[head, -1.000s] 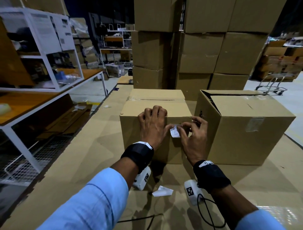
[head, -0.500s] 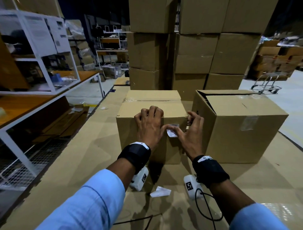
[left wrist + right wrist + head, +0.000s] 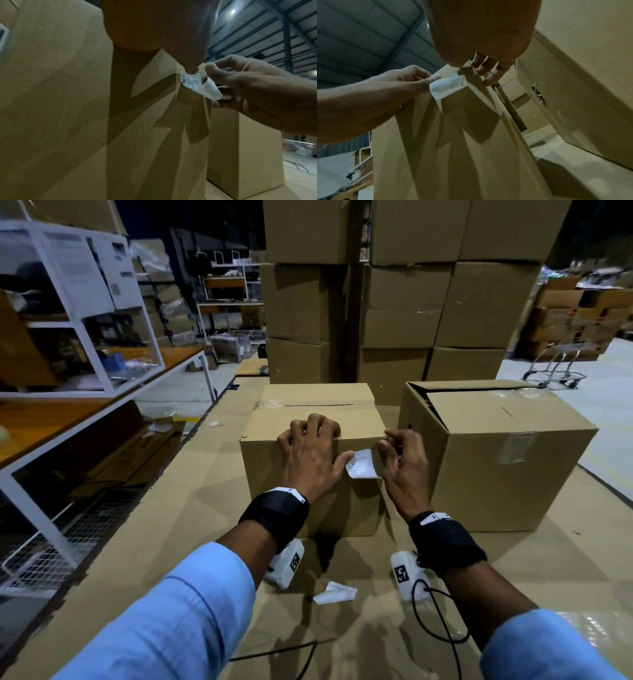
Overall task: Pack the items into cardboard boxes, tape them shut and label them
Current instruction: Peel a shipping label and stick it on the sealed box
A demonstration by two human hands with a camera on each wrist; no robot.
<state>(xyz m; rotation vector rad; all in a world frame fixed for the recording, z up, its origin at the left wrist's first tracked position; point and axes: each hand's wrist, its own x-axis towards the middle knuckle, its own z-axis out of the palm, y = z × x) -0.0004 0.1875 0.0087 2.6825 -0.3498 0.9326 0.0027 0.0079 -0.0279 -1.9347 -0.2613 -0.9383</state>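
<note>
Here, a wall of stacked cartons (image 3: 394, 285) fills the background, with white shelving (image 3: 85, 313) off to the left and sheets of cardboard covering the floor (image 3: 144, 525). Two boxes stand on that floor close together: an untaped box (image 3: 496, 460) on the right, its top flaps not sealed, and the sealed box (image 3: 308, 440) in the middle, with clear tape along its top seam.

The left hand (image 3: 310, 460) lies over the sealed box's near top edge, fingers curled onto the lid, while its thumb presses the left end of the label (image 3: 363, 463) against the front face. This grip braces rather than clasps. The right hand (image 3: 404, 460) is just beside the box's right front corner, and its thumb and forefinger pinch the label's free right end; the right wrist view shows that end curling off the cardboard, barcode outward.

So the label sits high on the front face, close to the right vertical edge, its long axis running roughly level from left thumb to right fingertips. The stuck end is under the left thumb; the loose end lies toward the right hand, which is the nearer one to finish. Laying it down likely calls for a sweep rightward. It may crease or wrap the corner.

A scrap of white backing paper (image 3: 334, 593) lies on the floor below the wrists.
</note>
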